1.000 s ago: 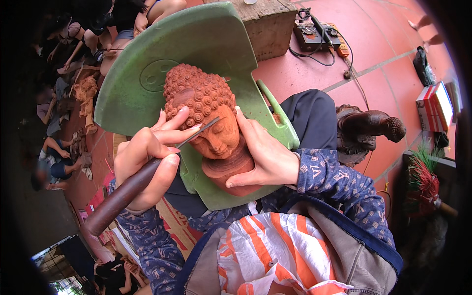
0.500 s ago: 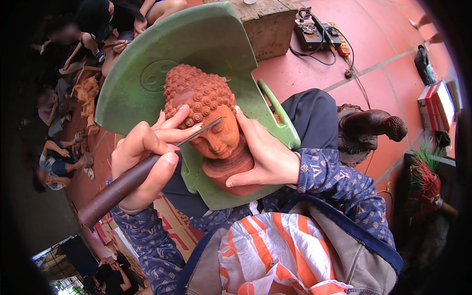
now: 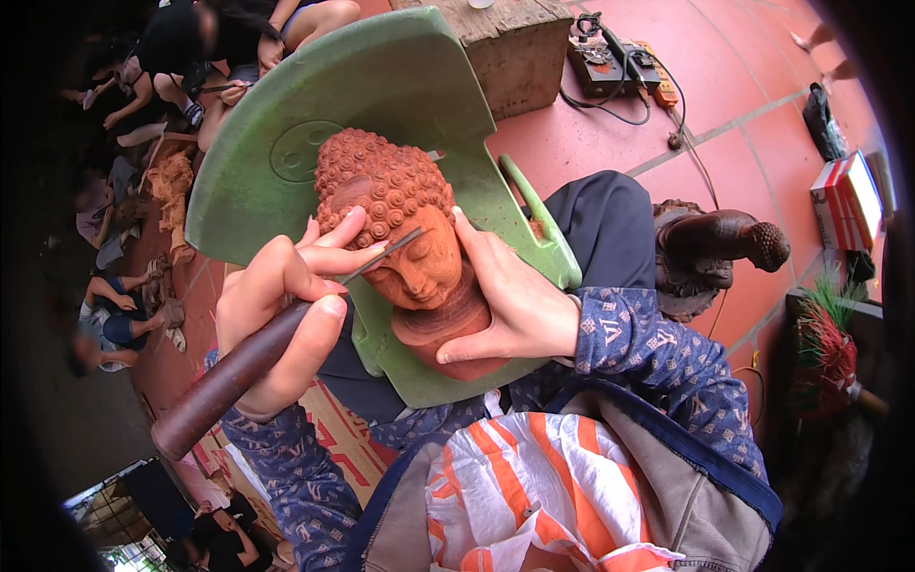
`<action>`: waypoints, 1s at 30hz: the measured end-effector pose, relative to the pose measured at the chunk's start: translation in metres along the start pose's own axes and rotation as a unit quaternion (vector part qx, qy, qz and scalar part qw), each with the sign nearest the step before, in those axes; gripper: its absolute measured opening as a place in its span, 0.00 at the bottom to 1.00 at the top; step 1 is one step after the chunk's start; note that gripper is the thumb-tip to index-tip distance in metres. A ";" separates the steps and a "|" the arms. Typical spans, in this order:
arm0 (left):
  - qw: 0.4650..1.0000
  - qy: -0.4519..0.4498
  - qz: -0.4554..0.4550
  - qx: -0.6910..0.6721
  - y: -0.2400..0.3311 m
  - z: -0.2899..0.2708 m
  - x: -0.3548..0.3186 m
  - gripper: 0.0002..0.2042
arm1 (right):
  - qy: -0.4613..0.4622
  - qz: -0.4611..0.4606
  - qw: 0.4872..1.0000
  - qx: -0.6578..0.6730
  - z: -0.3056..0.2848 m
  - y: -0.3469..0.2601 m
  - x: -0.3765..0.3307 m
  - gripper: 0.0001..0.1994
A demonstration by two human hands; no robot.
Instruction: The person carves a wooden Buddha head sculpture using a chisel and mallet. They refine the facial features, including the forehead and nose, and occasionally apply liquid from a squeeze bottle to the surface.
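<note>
A reddish-brown carved wooden Buddha head (image 3: 419, 276) with tight curls and a smooth neck rests on a green plastic chair seat (image 3: 295, 105) in front of me. Pinched in my left hand (image 3: 276, 296) is a carving chisel (image 3: 224, 381) with a thick dark wooden handle. Its thin metal blade lies against the brow, above one eye. The left fingertips also touch the curls and forehead. My right hand (image 3: 519, 310) grips the carving from the right, fingers along the cheek and thumb across the neck base.
A dark seated wooden figure (image 3: 720, 243) stands on the red tiles to the right. Beyond the chair are a wooden block (image 3: 515, 57) and a black power unit (image 3: 610, 71) with cables. A red-and-green brush (image 3: 829, 353) is at far right. Other people sit along the left.
The chisel tip has slid slightly left along the brow, and the handle end has dropped a little. My right hand keeps its hold on the carved head.
</note>
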State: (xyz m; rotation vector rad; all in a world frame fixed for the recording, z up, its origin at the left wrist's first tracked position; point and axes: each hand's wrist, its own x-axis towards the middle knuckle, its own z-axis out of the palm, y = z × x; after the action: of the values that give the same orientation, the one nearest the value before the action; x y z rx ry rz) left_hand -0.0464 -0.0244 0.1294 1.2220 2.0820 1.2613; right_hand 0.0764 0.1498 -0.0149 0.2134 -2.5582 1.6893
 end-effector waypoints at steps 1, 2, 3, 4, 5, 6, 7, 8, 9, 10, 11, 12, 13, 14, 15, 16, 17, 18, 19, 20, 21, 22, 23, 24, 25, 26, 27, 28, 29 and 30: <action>1.000 -0.006 0.003 0.009 0.000 0.000 0.001 0.06 | 0.001 0.000 1.000 0.000 0.000 0.000 0.000 0.63; 1.000 -0.008 0.004 0.013 0.001 0.000 0.002 0.05 | 0.001 -0.001 1.000 0.001 0.000 0.000 0.000 0.63; 1.000 -0.010 0.005 0.017 0.002 0.000 0.002 0.05 | -0.001 -0.002 1.000 -0.001 0.000 0.000 -0.001 0.63; 1.000 -0.012 0.006 0.020 0.002 0.000 0.002 0.04 | -0.003 -0.004 1.000 -0.003 -0.001 0.000 -0.001 0.63; 1.000 -0.016 -0.001 0.021 0.003 0.000 0.002 0.06 | -0.004 -0.005 1.000 -0.005 -0.001 0.000 -0.001 0.63; 1.000 -0.019 -0.009 0.021 0.003 0.000 0.001 0.07 | -0.002 -0.007 1.000 -0.005 -0.001 0.000 -0.001 0.63; 0.999 -0.023 -0.016 0.021 0.003 0.001 0.001 0.09 | -0.001 -0.009 1.000 -0.004 -0.001 0.000 -0.001 0.63; 1.000 -0.016 -0.011 0.020 0.002 0.001 0.001 0.07 | 0.000 -0.011 1.000 -0.003 0.000 0.000 -0.001 0.63; 1.000 -0.008 -0.006 0.019 0.002 0.002 0.001 0.05 | 0.002 -0.012 1.000 -0.004 0.000 0.000 -0.001 0.63; 1.000 -0.001 -0.001 0.018 0.002 0.003 0.001 0.03 | 0.003 -0.014 1.000 -0.005 0.001 0.001 0.000 0.63; 0.998 -0.021 -0.003 0.060 0.000 0.003 0.003 0.03 | 0.006 -0.015 1.000 -0.010 0.001 0.001 -0.001 0.63; 0.998 -0.021 0.004 0.055 -0.002 0.006 0.003 0.03 | 0.006 -0.014 1.000 -0.012 0.001 0.001 -0.001 0.63; 0.998 -0.020 0.011 0.051 -0.002 0.009 0.003 0.04 | 0.005 -0.012 1.000 -0.014 0.002 0.001 -0.001 0.63; 0.998 -0.029 0.012 0.059 -0.002 0.008 0.003 0.04 | 0.004 -0.010 1.000 -0.012 0.002 0.002 -0.001 0.63; 0.997 -0.037 0.013 0.066 -0.002 0.006 0.003 0.04 | 0.003 -0.009 1.000 -0.012 0.001 0.002 -0.001 0.63; 0.996 -0.045 0.015 0.074 -0.003 0.004 0.002 0.04 | 0.002 -0.008 1.000 -0.011 0.001 0.001 0.000 0.63; 0.996 -0.055 0.012 0.063 -0.002 0.001 0.001 0.05 | 0.001 -0.007 1.000 -0.011 0.001 0.001 0.000 0.63; 0.997 -0.064 0.009 0.051 -0.001 -0.002 0.001 0.07 | 0.001 -0.006 1.000 -0.009 0.000 0.001 0.000 0.63; 0.996 -0.074 0.006 0.040 0.001 -0.004 0.001 0.09 | 0.002 -0.005 1.000 -0.007 0.000 0.001 0.000 0.63; 0.998 -0.064 -0.009 0.016 0.002 -0.003 0.001 0.09 | 0.001 -0.004 1.000 -0.005 0.000 0.001 -0.001 0.63; 0.998 -0.051 -0.020 0.011 0.004 -0.001 0.001 0.10 | 0.001 -0.006 1.000 -0.005 0.001 0.001 0.000 0.63; 0.999 -0.038 -0.032 0.007 0.006 0.000 0.001 0.10 | 0.001 -0.009 1.000 -0.005 0.001 0.001 0.000 0.63; 0.999 -0.026 -0.042 0.001 0.008 0.000 0.002 0.10 | 0.002 -0.010 1.000 -0.005 0.001 0.001 -0.001 0.63; 0.998 -0.036 -0.041 0.026 0.008 -0.002 0.003 0.10 | 0.002 -0.009 1.000 -0.005 0.000 0.001 -0.001 0.63; 0.999 -0.029 -0.036 0.024 0.007 -0.002 0.004 0.08 | 0.002 -0.007 1.000 -0.004 0.000 0.001 0.000 0.63; 0.999 -0.022 -0.030 0.023 0.007 -0.002 0.005 0.06 | 0.002 -0.007 1.000 -0.002 0.000 0.001 0.000 0.63; 0.999 -0.014 -0.025 0.021 0.007 -0.002 0.006 0.04 | 0.004 -0.008 1.000 0.000 0.000 0.001 0.000 0.62; 1.000 -0.012 -0.021 0.005 0.006 -0.001 0.007 0.04 | 0.005 -0.009 1.000 0.002 0.000 0.001 0.000 0.62; 1.000 -0.011 -0.017 -0.010 0.005 0.000 0.008 0.05 | 0.008 -0.010 1.000 0.004 0.000 0.001 -0.001 0.62; 1.000 -0.009 -0.012 -0.026 0.005 0.001 0.008 0.05 | 0.008 -0.009 1.000 0.003 -0.001 0.001 -0.001 0.62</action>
State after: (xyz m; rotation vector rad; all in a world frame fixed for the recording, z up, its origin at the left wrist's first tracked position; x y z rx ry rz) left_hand -0.0479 -0.0159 0.1343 1.1783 2.0313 1.2805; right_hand 0.0770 0.1507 -0.0152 0.2223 -2.5324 1.6864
